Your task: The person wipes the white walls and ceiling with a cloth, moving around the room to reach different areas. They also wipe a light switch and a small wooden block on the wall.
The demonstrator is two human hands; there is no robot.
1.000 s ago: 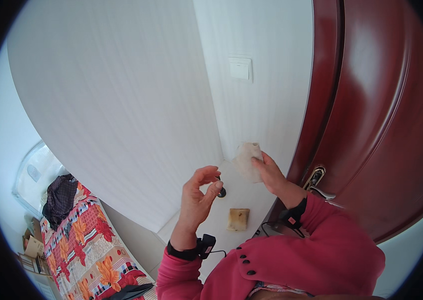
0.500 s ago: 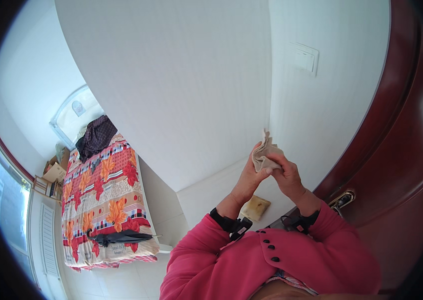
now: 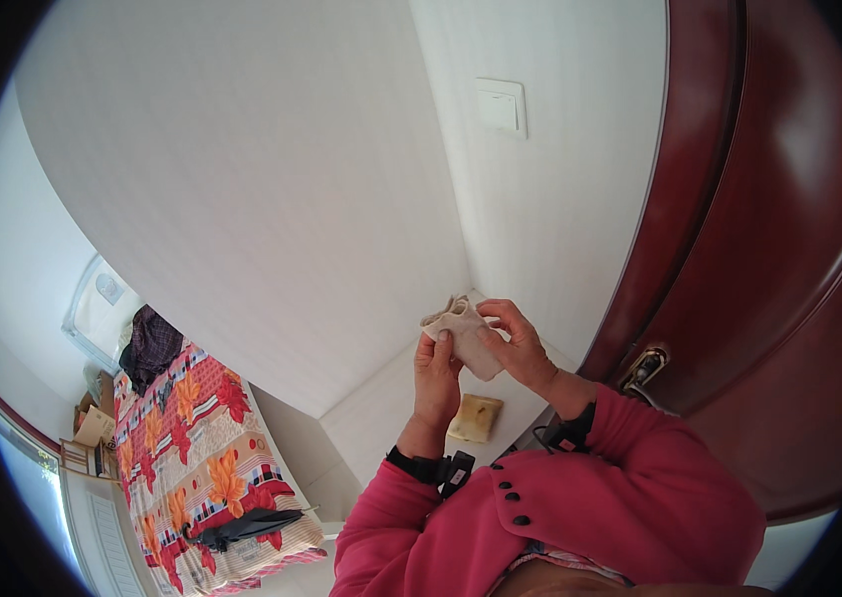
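Your left grip (image 3: 436,383) is holding the pale cloth (image 3: 469,343) by its 8 o'clock side; cloth sits at that grip's 1 o'clock. Right grip (image 3: 523,350) meets it from 3 o'clock, can't tell if pinching. Yellow-brown square pad (image 3: 478,419): cloth's 6 o'clock.

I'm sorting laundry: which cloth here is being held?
The beige cloth, gripped by the left hand with the right hand against it. The dark cloth lies untouched on the floral cover, at far left.
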